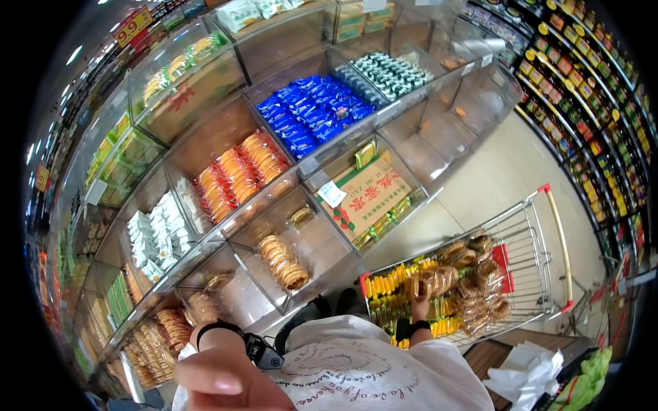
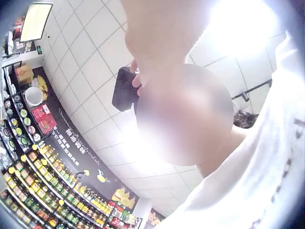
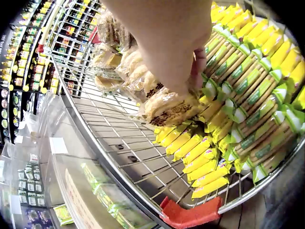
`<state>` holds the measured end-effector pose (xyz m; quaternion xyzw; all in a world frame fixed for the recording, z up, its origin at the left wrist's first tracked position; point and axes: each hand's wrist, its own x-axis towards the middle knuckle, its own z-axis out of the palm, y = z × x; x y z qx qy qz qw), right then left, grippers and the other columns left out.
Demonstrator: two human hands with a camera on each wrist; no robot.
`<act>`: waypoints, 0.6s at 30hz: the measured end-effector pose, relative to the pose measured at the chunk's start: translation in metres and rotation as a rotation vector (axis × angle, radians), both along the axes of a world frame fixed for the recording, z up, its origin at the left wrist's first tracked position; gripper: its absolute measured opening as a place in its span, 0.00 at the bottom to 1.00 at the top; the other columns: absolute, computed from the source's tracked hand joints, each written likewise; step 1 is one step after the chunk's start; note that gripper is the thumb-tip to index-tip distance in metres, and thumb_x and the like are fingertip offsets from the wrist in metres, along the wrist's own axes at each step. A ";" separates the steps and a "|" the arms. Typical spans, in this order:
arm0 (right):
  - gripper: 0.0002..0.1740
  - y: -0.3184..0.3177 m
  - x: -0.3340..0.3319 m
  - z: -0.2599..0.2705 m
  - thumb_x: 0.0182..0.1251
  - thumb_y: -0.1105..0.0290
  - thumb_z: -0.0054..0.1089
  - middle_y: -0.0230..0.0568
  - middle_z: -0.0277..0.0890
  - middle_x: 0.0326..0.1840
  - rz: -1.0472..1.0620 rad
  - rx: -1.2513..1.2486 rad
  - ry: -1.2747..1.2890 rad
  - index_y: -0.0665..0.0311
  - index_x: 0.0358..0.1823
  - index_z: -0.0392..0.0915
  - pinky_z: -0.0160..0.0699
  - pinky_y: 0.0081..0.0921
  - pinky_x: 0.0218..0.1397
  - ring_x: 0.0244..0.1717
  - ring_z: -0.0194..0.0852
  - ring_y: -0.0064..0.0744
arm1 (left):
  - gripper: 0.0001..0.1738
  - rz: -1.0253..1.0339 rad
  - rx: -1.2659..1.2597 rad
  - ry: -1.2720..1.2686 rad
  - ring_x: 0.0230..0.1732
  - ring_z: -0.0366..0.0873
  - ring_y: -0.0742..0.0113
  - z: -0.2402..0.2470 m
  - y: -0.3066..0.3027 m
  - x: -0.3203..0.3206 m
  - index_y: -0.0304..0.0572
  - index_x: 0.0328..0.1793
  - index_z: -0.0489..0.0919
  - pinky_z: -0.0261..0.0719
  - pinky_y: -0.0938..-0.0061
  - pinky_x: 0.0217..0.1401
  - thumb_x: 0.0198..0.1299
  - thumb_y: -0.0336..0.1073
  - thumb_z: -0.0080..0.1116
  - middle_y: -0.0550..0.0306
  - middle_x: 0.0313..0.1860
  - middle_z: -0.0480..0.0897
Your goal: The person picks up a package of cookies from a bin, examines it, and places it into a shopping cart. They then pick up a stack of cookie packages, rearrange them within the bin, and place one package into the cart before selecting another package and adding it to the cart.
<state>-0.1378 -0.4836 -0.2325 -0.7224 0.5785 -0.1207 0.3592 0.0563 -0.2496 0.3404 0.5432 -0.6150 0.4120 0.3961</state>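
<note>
In the head view my left hand (image 1: 223, 380) is raised close to the lens, away from the bins. The left wrist view shows its fingertips at the edge of a black device (image 2: 125, 89); how they lie on it is unclear. My right hand (image 1: 420, 309) is down in the shopping cart (image 1: 541, 257), gripping a clear pack of round pastries (image 1: 436, 279). In the right wrist view, the hand (image 3: 176, 62) covers part of that pack (image 3: 171, 109). Yellow-wrapped snacks (image 3: 190, 150) and green-and-white packs (image 3: 252, 95) lie beside and under it.
Clear bins hold blue packets (image 1: 312, 113), red-wrapped pastries (image 1: 240, 175), white packets (image 1: 159, 233) and a pastry pack (image 1: 282, 262). A printed carton (image 1: 370, 195) stands in a bin beside the cart. Shelves (image 1: 582, 103) line the right. White plastic (image 1: 524, 370) lies near the cart.
</note>
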 end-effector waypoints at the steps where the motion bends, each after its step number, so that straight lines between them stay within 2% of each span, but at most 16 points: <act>1: 0.16 0.001 0.001 0.003 0.38 0.67 0.59 0.42 0.70 0.23 -0.021 0.051 -0.025 0.66 0.28 0.67 0.66 0.30 0.31 0.26 0.69 0.38 | 0.11 0.026 -0.005 -0.022 0.40 0.67 0.65 0.001 0.004 -0.001 0.61 0.39 0.72 0.62 0.60 0.43 0.47 0.40 0.48 0.68 0.32 0.69; 4: 0.16 0.002 0.001 0.003 0.38 0.66 0.59 0.42 0.70 0.23 -0.054 0.141 -0.125 0.66 0.28 0.67 0.66 0.29 0.32 0.27 0.69 0.39 | 0.14 0.064 0.009 -0.123 0.41 0.66 0.63 0.010 0.017 0.005 0.61 0.44 0.69 0.62 0.59 0.42 0.49 0.39 0.48 0.65 0.37 0.68; 6: 0.16 -0.001 0.002 0.003 0.39 0.65 0.59 0.43 0.70 0.24 -0.029 0.162 -0.081 0.66 0.27 0.67 0.67 0.29 0.32 0.28 0.69 0.39 | 0.16 0.078 0.026 -0.200 0.41 0.66 0.62 0.016 0.024 0.005 0.60 0.47 0.68 0.62 0.58 0.42 0.49 0.39 0.48 0.63 0.39 0.67; 8: 0.14 -0.007 0.005 0.008 0.41 0.66 0.57 0.41 0.70 0.24 0.026 0.165 0.013 0.66 0.27 0.66 0.67 0.28 0.32 0.27 0.69 0.36 | 0.22 0.007 0.095 -0.140 0.41 0.66 0.59 0.020 0.029 0.001 0.62 0.53 0.63 0.61 0.57 0.43 0.50 0.37 0.48 0.60 0.43 0.65; 9: 0.10 -0.008 0.006 0.002 0.43 0.70 0.54 0.40 0.69 0.22 0.008 0.168 -0.017 0.66 0.26 0.67 0.67 0.27 0.32 0.27 0.68 0.33 | 0.26 -0.017 0.054 -0.141 0.41 0.66 0.59 0.016 0.032 -0.001 0.65 0.57 0.58 0.61 0.57 0.43 0.50 0.35 0.48 0.59 0.44 0.65; 10: 0.08 -0.018 -0.001 -0.035 0.42 0.72 0.54 0.39 0.68 0.21 0.035 0.160 -0.023 0.66 0.24 0.67 0.68 0.26 0.27 0.25 0.68 0.30 | 0.26 -0.010 0.042 -0.155 0.41 0.66 0.59 0.013 0.036 -0.002 0.65 0.57 0.58 0.61 0.57 0.43 0.50 0.35 0.48 0.59 0.44 0.65; 12: 0.07 -0.026 -0.011 -0.076 0.41 0.74 0.54 0.37 0.67 0.19 -0.027 0.262 -0.133 0.66 0.24 0.67 0.68 0.24 0.23 0.21 0.67 0.28 | 0.29 -0.095 0.101 -0.022 0.42 0.66 0.58 0.007 0.045 -0.005 0.68 0.59 0.54 0.62 0.58 0.41 0.51 0.35 0.47 0.57 0.45 0.66; 13: 0.08 -0.026 -0.019 -0.092 0.41 0.74 0.55 0.37 0.67 0.19 -0.037 0.208 -0.189 0.66 0.25 0.68 0.68 0.23 0.21 0.20 0.67 0.28 | 0.30 -0.113 0.098 0.117 0.39 0.68 0.58 0.004 0.048 -0.011 0.68 0.60 0.50 0.62 0.58 0.40 0.51 0.37 0.46 0.57 0.41 0.69; 14: 0.08 -0.029 -0.016 -0.102 0.41 0.74 0.56 0.37 0.67 0.19 -0.048 0.154 -0.249 0.66 0.25 0.69 0.68 0.22 0.19 0.19 0.67 0.27 | 0.23 -0.152 -0.051 -0.057 0.35 0.71 0.60 -0.005 0.037 0.008 0.67 0.54 0.62 0.66 0.63 0.38 0.49 0.41 0.47 0.59 0.35 0.73; 15: 0.09 -0.029 -0.008 -0.093 0.40 0.74 0.56 0.37 0.68 0.20 -0.082 0.166 -0.292 0.67 0.26 0.69 0.68 0.22 0.21 0.20 0.67 0.27 | 0.07 -0.015 -0.107 0.096 0.38 0.72 0.65 -0.018 0.030 0.002 0.57 0.32 0.75 0.66 0.76 0.39 0.45 0.42 0.52 0.62 0.36 0.76; 16: 0.10 -0.022 -0.009 -0.076 0.40 0.74 0.57 0.38 0.69 0.20 -0.117 0.183 -0.333 0.67 0.27 0.70 0.68 0.23 0.22 0.20 0.67 0.27 | 0.09 -0.103 0.020 0.157 0.39 0.71 0.68 -0.021 0.030 0.011 0.56 0.35 0.76 0.66 0.74 0.41 0.46 0.40 0.52 0.63 0.36 0.76; 17: 0.10 -0.016 -0.004 -0.049 0.42 0.72 0.56 0.38 0.69 0.20 -0.069 0.043 -0.189 0.69 0.26 0.71 0.67 0.22 0.24 0.20 0.67 0.26 | 0.11 -0.070 0.249 0.130 0.41 0.71 0.66 -0.024 0.031 0.024 0.54 0.39 0.75 0.64 0.72 0.45 0.47 0.38 0.50 0.61 0.37 0.75; 18: 0.08 0.004 0.015 0.033 0.45 0.72 0.53 0.37 0.69 0.18 -0.114 0.096 -0.170 0.71 0.25 0.71 0.66 0.22 0.24 0.20 0.67 0.25 | 0.13 -0.055 0.379 0.257 0.43 0.69 0.63 -0.039 0.026 0.032 0.52 0.42 0.73 0.64 0.70 0.46 0.48 0.37 0.49 0.58 0.40 0.73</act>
